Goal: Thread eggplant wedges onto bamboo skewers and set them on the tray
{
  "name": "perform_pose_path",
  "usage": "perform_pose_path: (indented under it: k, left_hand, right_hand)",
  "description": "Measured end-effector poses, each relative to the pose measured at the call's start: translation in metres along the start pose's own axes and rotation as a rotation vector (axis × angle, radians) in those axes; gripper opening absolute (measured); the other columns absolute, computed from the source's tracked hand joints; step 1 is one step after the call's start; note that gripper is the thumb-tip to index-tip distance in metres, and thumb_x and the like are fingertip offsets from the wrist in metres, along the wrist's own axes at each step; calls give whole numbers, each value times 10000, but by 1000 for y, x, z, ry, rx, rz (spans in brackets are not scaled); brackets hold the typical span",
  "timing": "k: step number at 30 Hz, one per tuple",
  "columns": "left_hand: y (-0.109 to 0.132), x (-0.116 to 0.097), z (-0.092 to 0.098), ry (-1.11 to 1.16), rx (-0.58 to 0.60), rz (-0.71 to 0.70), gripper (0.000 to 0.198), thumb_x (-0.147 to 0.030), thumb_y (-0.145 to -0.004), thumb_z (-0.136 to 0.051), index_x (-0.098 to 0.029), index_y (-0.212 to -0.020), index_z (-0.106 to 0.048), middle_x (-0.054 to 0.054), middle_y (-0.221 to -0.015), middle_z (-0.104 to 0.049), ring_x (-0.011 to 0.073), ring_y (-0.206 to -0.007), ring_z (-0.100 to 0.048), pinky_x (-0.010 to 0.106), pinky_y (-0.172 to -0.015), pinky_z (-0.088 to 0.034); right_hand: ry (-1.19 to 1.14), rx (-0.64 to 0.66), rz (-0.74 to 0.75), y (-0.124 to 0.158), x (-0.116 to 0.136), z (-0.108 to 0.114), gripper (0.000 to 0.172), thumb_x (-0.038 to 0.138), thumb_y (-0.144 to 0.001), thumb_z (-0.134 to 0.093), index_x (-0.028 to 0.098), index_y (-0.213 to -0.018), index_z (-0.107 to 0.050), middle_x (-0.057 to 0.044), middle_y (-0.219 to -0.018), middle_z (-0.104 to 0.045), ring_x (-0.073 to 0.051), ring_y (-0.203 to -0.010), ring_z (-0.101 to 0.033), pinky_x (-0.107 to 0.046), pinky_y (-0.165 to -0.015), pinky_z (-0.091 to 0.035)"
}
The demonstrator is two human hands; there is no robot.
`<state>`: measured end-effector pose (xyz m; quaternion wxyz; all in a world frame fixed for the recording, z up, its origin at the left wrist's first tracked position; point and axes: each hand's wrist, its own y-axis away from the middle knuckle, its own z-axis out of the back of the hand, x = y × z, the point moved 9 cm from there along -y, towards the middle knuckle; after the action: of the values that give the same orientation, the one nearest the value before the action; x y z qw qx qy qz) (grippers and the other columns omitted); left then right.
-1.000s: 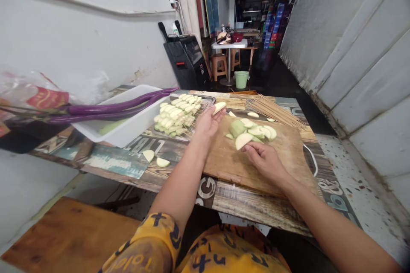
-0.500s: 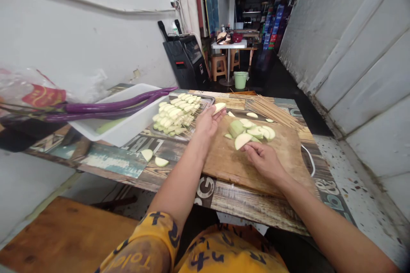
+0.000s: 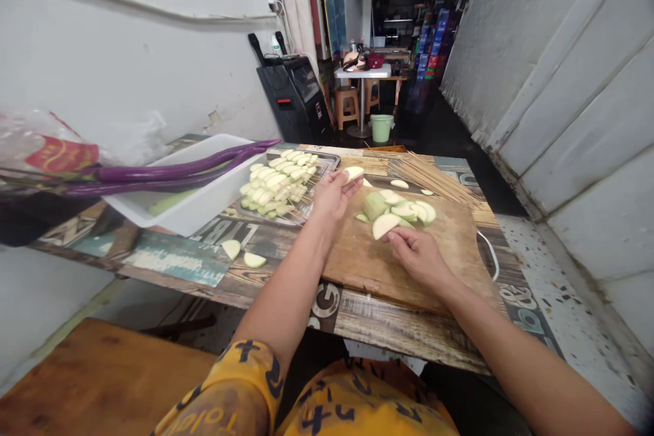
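Observation:
My left hand (image 3: pixel 331 194) is closed around a pale half-moon zucchini slice (image 3: pixel 353 173) above the cutting board's far left corner. Pinched in the fingers of my right hand (image 3: pixel 415 252) is another zucchini slice (image 3: pixel 384 225), held by its lower right edge at the front of a pile. That pile of cut zucchini (image 3: pixel 422 212), with thin green skin, lies on the wooden cutting board (image 3: pixel 378 269). Left of my left hand, a metal tray (image 3: pixel 330 163) carries stacked skewers of zucchini slices (image 3: pixel 276 180).
Loose bamboo skewers (image 3: pixel 434 177) lie behind the board. Long purple eggplants (image 3: pixel 174 168) rest across a white bin (image 3: pixel 191 208) at the left. Two loose slices (image 3: pixel 254 259) sit on the table's front left. A black speaker (image 3: pixel 293 99) and a green bucket (image 3: pixel 381 128) stand beyond the table.
The view has shifted slightly, moving the scene a little left. My left hand with its slice has moved marginally right relative to the board; my right hand stays at the pile, still holding its slice.

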<state>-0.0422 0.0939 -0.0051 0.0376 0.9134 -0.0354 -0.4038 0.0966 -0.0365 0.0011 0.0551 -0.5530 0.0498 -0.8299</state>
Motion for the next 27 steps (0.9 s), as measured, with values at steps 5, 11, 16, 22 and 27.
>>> perform_pose_path:
  k: [5, 11, 16, 22, 27]
  left_hand:
    - [3, 3, -5, -16, 35, -4, 58, -61, -769, -549, -109, -777, -519, 80, -759, -671, 169, -815, -667, 345, -834, -498]
    - [4, 7, -8, 1, 55, -11, 105, -44, -760, -550, -122, -778, -484, 63, -739, -668, 166, -758, -674, 376, -838, -494]
    - [4, 11, -10, 3, 77, -14, 94, -40, -766, -536, -118, -780, -486, 58, -738, -665, 171, -753, -675, 391, -854, -489]
    - [6, 17, -11, 3, 60, 2, 93, -44, -759, -556, -107, -793, -497, 68, -756, -667, 173, -758, -674, 374, -835, -502]
    - [10, 15, -16, 16, 57, -28, 114, -48, -755, -566, -116, -791, -483, 57, -749, -662, 181, -756, -674, 399, -838, -496]
  right_hand:
    - [-77, 25, -78, 0, -8, -3, 304, 399, -794, -461, 140, -761, -615, 45, -480, -390, -86, -422, -303, -220, -413, -215]
    - [-230, 32, -169, 2, -17, -8, 299, 430, -777, -494, 145, -760, -584, 66, -442, -367, -62, -381, -260, -198, -363, -166]
    - [-501, 79, -338, 8, -23, -20, 308, 467, -742, -533, 163, -788, -535, 111, -406, -302, -38, -308, -169, -185, -317, -126]
    - [-337, 36, -238, 6, -20, -16, 262, 419, -794, -472, 168, -772, -545, 84, -432, -331, -62, -335, -225, -203, -347, -183]
    - [279, -151, 180, 5, 7, 1, 266, 278, -839, -413, 169, -639, -551, -11, -541, -492, -126, -504, -425, -253, -506, -305]
